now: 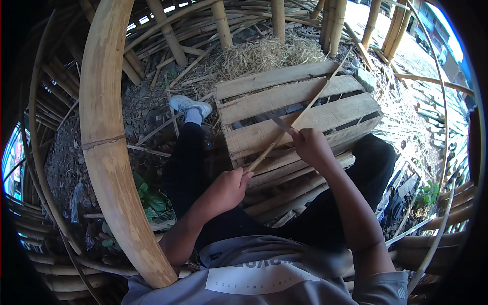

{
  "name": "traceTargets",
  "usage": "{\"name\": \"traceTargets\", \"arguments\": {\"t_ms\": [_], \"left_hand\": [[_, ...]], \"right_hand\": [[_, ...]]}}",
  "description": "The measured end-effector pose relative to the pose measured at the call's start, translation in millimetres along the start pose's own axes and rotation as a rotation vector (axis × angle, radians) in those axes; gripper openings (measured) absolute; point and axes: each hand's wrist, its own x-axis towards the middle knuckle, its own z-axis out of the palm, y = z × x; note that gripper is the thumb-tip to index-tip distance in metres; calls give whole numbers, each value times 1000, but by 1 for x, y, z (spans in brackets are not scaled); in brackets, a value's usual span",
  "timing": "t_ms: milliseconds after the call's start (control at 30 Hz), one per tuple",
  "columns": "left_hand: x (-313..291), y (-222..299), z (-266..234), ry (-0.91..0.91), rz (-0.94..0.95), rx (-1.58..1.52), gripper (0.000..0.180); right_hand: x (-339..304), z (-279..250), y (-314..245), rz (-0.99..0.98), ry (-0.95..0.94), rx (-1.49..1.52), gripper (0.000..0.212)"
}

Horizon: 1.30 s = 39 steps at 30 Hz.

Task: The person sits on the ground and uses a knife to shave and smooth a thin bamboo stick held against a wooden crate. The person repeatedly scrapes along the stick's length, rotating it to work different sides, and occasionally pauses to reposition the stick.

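Note:
My left hand (226, 190) is closed around the near end of a thin bamboo strip (317, 96). The strip slants up and away to the right over a slatted wooden crate (254, 141). Farther along it, my right hand (311, 147) grips a knife, its handle hidden in the fist. The knife's blade (279, 122) points up and left, crossing the strip or lying against it; I cannot tell whether it cuts in. The crate lies between my legs, with dark gaps between its slats.
A thick bamboo pole (103, 101) rises close on my left. Dry shavings (272, 53) are heaped beyond the crate. Bamboo posts (333, 25) stand at the back, and bamboo poles (290, 195) lie below the crate. A green plant (152, 195) grows by my left leg.

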Motion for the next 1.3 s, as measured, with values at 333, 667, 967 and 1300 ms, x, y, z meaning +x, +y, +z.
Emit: {"name": "traceTargets", "arguments": {"t_ms": [333, 667, 967, 1300], "left_hand": [[3, 4, -5, -47, -47, -48, 40], [6, -3, -4, -45, -28, -56, 37], [6, -2, 1, -4, 13, -68, 33], [-4, 7, 7, 105, 57, 92, 34]], "right_hand": [[-8, 12, -11, -96, -65, 35, 48], [-11, 11, -25, -141, -87, -17, 47], [-31, 19, -43, -152, -173, -17, 45], [-13, 10, -37, -15, -44, -164, 47]]}}
